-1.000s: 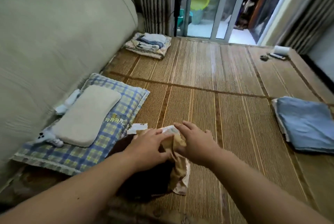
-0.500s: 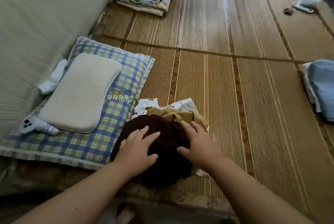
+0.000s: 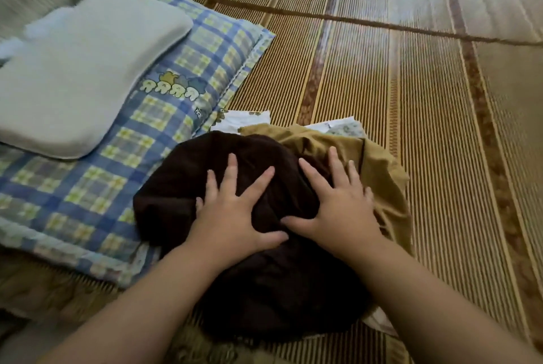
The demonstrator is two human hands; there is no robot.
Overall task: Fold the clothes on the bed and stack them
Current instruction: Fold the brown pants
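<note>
Pillows crowd the left side: a pale foam pillow (image 3: 82,69) lies on a blue plaid cushion (image 3: 176,116), whose near corner the dark brown garment (image 3: 273,281) overlaps. That garment tops a pile with an ochre garment (image 3: 382,169) and a white printed cloth (image 3: 244,120) beneath, mostly covered. The left hand (image 3: 232,222) and right hand (image 3: 338,213) press flat on the brown fabric, fingers spread, grasping nothing. The forearms (image 3: 435,305) hide the pile's near edge. A striped woven mat (image 3: 426,134) covers the bed.

Both forearms reach forward, left hand (image 3: 232,216) and right hand (image 3: 338,210) flat, fingers (image 3: 232,168) spread, palms down.
</note>
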